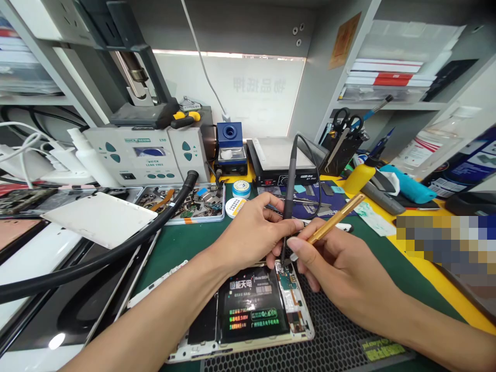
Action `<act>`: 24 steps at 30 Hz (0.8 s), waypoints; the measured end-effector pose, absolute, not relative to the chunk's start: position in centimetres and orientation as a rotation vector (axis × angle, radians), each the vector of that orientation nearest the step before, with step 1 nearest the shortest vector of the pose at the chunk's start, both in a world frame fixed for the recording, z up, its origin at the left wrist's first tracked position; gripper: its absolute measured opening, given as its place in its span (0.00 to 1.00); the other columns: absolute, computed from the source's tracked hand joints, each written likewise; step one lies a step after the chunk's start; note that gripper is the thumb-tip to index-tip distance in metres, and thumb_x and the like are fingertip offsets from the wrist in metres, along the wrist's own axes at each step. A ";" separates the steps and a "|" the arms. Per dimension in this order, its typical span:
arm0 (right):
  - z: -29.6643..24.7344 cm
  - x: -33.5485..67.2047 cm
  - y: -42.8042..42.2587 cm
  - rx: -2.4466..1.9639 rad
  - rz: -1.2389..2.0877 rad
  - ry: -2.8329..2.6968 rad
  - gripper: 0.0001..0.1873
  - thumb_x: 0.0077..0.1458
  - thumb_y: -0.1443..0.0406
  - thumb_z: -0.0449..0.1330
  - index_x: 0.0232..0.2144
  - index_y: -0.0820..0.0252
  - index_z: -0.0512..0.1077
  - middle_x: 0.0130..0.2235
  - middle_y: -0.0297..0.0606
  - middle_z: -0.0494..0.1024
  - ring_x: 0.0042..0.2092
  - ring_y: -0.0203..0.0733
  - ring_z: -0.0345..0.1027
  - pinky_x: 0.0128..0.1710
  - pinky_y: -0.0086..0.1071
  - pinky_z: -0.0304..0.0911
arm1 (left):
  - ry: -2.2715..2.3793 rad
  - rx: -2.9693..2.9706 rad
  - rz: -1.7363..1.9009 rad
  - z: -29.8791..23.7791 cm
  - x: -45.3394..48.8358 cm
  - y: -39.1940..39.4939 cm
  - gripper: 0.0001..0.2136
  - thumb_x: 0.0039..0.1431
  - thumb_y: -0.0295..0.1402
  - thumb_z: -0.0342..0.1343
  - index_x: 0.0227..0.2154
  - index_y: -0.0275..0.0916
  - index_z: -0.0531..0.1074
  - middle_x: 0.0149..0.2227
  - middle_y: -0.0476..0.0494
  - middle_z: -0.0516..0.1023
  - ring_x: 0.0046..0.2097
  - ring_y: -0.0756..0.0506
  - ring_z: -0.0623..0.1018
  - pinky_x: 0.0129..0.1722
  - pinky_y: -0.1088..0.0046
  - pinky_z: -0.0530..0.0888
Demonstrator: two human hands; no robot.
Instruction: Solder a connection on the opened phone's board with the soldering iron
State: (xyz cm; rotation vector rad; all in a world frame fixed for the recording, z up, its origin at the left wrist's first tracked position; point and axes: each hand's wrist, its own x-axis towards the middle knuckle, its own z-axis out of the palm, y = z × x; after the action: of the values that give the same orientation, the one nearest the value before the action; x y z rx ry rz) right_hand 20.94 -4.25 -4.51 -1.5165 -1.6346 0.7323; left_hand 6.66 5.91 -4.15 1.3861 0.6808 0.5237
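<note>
An opened phone (248,310) lies on a black mesh mat (333,336), its black battery and a small circuit board (289,289) exposed. My left hand (251,230) is closed round a black soldering iron (289,206), held upright with its tip down at the board's top edge. My right hand (337,266) pinches a gold-coloured tool (335,219) like a pen, its lower end by the same spot on the board.
A soldering station (147,155) and thick black hose (116,243) stand at left, by a tray of small parts (186,204). A hot plate (282,160), tool holder with scissors (344,139), yellow bottle (358,175) and solder tins (238,199) sit behind.
</note>
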 end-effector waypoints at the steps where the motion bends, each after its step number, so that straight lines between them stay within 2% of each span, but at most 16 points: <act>1: -4.5 20.9 -4.2 -1.518 0.727 -1.634 0.17 0.68 0.59 0.54 0.25 0.54 0.65 0.21 0.25 0.68 0.21 0.32 0.63 0.22 0.29 0.59 | 0.683 1.386 0.523 -4.1 6.7 5.9 0.12 0.59 0.33 0.60 0.37 0.44 0.60 0.16 0.60 0.67 0.14 0.52 0.65 0.10 0.78 0.65; 13: -4.4 21.0 -4.4 -1.535 0.727 -1.633 0.17 0.68 0.58 0.54 0.26 0.53 0.66 0.20 0.27 0.68 0.20 0.35 0.63 0.21 0.31 0.59 | 0.675 1.390 0.517 -4.1 6.7 5.9 0.12 0.60 0.34 0.60 0.36 0.43 0.59 0.16 0.59 0.68 0.13 0.52 0.65 0.10 0.79 0.65; 18: -4.2 21.0 -4.2 -1.520 0.676 -1.652 0.19 0.68 0.59 0.54 0.23 0.54 0.65 0.18 0.26 0.67 0.20 0.35 0.62 0.23 0.31 0.60 | 0.684 1.380 0.511 -3.9 6.7 5.8 0.12 0.59 0.33 0.60 0.36 0.43 0.59 0.15 0.59 0.67 0.13 0.53 0.65 0.11 0.79 0.65; 24: -4.1 20.8 -3.9 -1.490 0.670 -1.661 0.18 0.67 0.60 0.54 0.23 0.53 0.65 0.20 0.27 0.67 0.21 0.35 0.62 0.23 0.31 0.59 | 0.678 1.386 0.520 -4.1 6.6 5.8 0.12 0.59 0.33 0.60 0.36 0.43 0.60 0.16 0.59 0.67 0.14 0.52 0.65 0.11 0.78 0.66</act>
State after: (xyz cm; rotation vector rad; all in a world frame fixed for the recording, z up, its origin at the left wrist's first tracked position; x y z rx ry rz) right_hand 20.79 -3.94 -4.07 -1.4898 -1.6608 0.6702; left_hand 6.59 5.82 -4.08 1.3861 0.6781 0.5199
